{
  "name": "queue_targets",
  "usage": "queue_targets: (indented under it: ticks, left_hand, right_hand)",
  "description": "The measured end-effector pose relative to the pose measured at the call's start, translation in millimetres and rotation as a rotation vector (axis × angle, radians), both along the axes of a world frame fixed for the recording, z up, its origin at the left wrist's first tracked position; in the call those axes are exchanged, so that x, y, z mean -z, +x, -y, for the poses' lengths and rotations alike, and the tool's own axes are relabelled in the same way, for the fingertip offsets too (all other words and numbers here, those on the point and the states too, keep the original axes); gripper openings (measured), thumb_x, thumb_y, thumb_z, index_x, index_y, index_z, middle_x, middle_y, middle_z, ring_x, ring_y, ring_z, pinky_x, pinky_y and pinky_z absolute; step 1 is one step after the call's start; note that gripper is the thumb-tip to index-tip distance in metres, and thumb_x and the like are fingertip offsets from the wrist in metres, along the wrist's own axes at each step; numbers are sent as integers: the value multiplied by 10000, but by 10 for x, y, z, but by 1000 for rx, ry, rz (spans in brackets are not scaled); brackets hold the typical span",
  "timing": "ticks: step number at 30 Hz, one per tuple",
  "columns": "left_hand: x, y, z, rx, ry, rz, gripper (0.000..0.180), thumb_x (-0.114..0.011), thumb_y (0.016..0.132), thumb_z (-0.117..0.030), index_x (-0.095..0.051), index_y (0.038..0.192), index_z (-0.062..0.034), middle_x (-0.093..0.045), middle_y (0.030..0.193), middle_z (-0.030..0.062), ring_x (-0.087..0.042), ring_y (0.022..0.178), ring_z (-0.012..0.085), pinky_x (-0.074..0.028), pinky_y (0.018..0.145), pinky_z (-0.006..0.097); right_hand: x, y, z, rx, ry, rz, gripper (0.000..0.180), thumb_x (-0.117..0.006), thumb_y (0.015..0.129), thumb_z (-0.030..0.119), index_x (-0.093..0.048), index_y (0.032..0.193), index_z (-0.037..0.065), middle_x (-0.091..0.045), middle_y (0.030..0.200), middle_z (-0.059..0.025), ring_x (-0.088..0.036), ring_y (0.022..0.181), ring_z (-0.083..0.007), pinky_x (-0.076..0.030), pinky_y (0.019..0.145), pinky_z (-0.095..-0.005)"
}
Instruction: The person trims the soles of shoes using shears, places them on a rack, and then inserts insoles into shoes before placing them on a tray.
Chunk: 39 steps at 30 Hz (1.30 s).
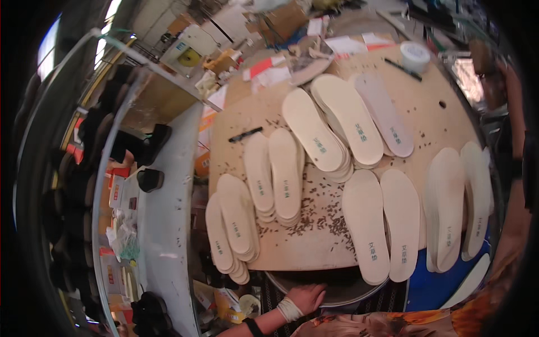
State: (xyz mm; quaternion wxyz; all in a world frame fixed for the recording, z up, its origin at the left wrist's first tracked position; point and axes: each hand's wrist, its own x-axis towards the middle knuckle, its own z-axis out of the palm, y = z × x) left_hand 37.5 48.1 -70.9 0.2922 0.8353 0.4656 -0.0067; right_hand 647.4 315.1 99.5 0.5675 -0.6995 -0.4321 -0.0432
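Note:
My left hand [306, 297], with a pale wrap around its wrist, is at the table's near edge. Its fingers are curled together over the rim of a dark round basin [348, 301]; anything inside them is hidden. My right forearm [515, 121] stretches away along the far right side, and its hand is lost in the dark, blurred rim of the picture. Nearest to my left hand on the table lie cream insoles [364, 224] with green print. More insole stacks [314, 132] stand at the middle, the left and the right.
Small brown bits [325, 219] are scattered over the wooden tabletop [314, 253]. A black pen [245, 134], a dark stick [402, 68] and a white tub [415, 55] lie on it. Left stands a shelf [168, 224] with dark shoes. A blue surface [426, 292] is at lower right.

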Motion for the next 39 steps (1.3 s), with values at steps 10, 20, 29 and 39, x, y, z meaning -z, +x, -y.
queue_targets:
  ticks: [10,20,29,39]
  left_hand:
    - [-615,-260,149,-754,-690,1021,347,-538,832,-194,-450,1153,-94,-492,1020,50,-534,919,173,-451,803,326]
    - [95,-741,333,-786,21,1112,506,-499,831,-91,-294,1285,1,-373,1256,193,-415,1121,284,-336,943,353]
    - [-918,-720,337,-468,75,81,440,-503,816,-430,-579,931,-12,-610,773,218,-596,716,384,-477,616,447]
    - [-439,-217,30,-430,68,-22,125,-545,753,-109,-651,794,-57,-649,786,142,-649,720,269,-525,627,356]
  right_hand:
    - [-130,-3908,2650,-840,-46,773,128,-638,638,166,-526,605,114,-488,553,-63,-513,457,-223,-404,397,-335]
    - [670,-5099,3624,-1175,-666,548,304,-599,739,196,-483,984,58,-559,764,-143,-597,703,-316,-482,582,-398]
    - [1217,-2829,4745,160,-1345,409,335,-500,803,292,-577,1032,61,-608,922,-198,-585,857,-354,-469,716,-423]
    - [1769,-1729,5778,259,-1555,451,389,-492,794,299,-557,988,-32,-572,976,-272,-544,941,-402,-423,808,-456]
